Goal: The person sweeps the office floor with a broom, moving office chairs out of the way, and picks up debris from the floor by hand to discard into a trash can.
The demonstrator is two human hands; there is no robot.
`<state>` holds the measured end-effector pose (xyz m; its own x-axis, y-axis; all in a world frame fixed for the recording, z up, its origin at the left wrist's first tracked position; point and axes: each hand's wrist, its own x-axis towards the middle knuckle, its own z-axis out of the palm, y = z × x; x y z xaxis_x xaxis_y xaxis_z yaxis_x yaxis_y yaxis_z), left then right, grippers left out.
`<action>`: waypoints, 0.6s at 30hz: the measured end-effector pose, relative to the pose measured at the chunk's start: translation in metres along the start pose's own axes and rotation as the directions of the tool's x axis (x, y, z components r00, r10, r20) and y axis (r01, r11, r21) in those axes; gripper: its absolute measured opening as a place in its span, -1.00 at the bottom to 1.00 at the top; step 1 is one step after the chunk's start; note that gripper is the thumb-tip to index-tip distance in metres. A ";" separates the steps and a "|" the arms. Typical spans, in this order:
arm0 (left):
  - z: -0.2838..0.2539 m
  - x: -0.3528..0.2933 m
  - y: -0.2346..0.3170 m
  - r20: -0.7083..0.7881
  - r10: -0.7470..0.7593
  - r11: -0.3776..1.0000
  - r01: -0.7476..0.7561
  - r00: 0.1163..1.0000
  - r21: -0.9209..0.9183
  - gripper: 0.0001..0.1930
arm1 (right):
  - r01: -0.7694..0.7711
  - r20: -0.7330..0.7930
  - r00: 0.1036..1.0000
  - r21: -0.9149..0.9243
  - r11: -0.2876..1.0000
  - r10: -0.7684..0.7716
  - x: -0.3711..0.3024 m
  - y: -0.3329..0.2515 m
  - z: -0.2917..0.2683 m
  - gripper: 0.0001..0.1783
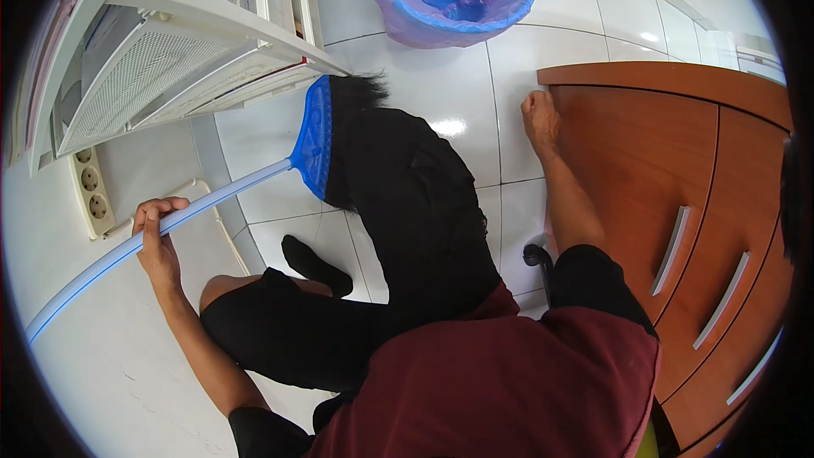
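My left hand [158, 242] is closed round the pale blue handle of a broom [317, 137]. The handle slants from the lower left up to a blue plastic head with black bristles. Those bristles fan out above the tiles, beside the white metal rack, and my black-trousered leg hides part of them. Over on the right, my right hand [541, 121] is curled into a fist against the edge of a brown wooden drawer cabinet [627, 144]. Its palm is turned out of sight, so anything inside the fingers is hidden.
A waste bin [458, 34] lined with a pinkish bag stands on the white tiled floor [517, 153] at the far side. The white rack [212, 8] with mesh trays rises at the upper left. A socket strip [91, 191] hangs below it on the wall.
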<state>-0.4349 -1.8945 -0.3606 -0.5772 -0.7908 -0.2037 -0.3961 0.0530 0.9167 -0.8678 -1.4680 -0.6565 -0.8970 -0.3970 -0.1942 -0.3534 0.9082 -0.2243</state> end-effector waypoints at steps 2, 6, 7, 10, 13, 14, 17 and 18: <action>0.001 0.001 0.000 -0.005 -0.007 1.000 0.007 1.000 0.004 -0.73 | 0.083 -0.027 0.996 0.027 0.996 -0.082 0.003 -0.003 0.009 -0.76; 0.002 0.001 0.000 -0.016 -0.009 1.000 0.009 1.000 0.000 -0.73 | 0.102 -0.049 0.994 0.054 0.993 -0.099 0.014 -0.026 0.036 -0.73; 0.003 0.001 0.001 -0.017 -0.010 1.000 0.010 1.000 -0.002 -0.73 | 0.069 -0.031 0.997 0.053 0.996 -0.067 0.017 -0.034 0.042 -0.72; 0.004 0.000 0.001 -0.017 -0.010 1.000 0.010 1.000 0.007 -0.72 | 0.068 -0.081 0.995 0.052 0.996 -0.063 0.028 -0.054 0.055 -0.75; 0.004 0.000 0.001 -0.019 -0.010 1.000 0.010 1.000 0.011 -0.72 | 0.076 -0.159 0.984 -0.061 0.995 -0.085 0.035 -0.066 0.064 -0.78; 0.004 -0.001 0.001 -0.026 -0.017 1.000 0.018 1.000 0.010 -0.72 | 0.056 -0.148 0.987 -0.083 0.995 -0.068 0.035 -0.068 0.067 -0.78; 0.004 -0.001 0.001 -0.026 -0.013 1.000 0.013 1.000 0.008 -0.71 | 0.029 -0.161 0.985 -0.155 0.987 -0.055 0.037 -0.071 0.076 -0.78; 0.005 -0.001 0.001 -0.038 -0.011 1.000 0.012 0.999 0.010 -0.71 | 0.028 -0.170 0.984 -0.186 0.982 -0.060 0.038 -0.072 0.079 -0.78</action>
<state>-0.4381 -1.8906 -0.3611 -0.5449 -0.8141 -0.2007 -0.4101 0.0500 0.9106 -0.8554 -1.5585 -0.7231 -0.9063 -0.4223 -0.0149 -0.4212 0.9057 -0.0479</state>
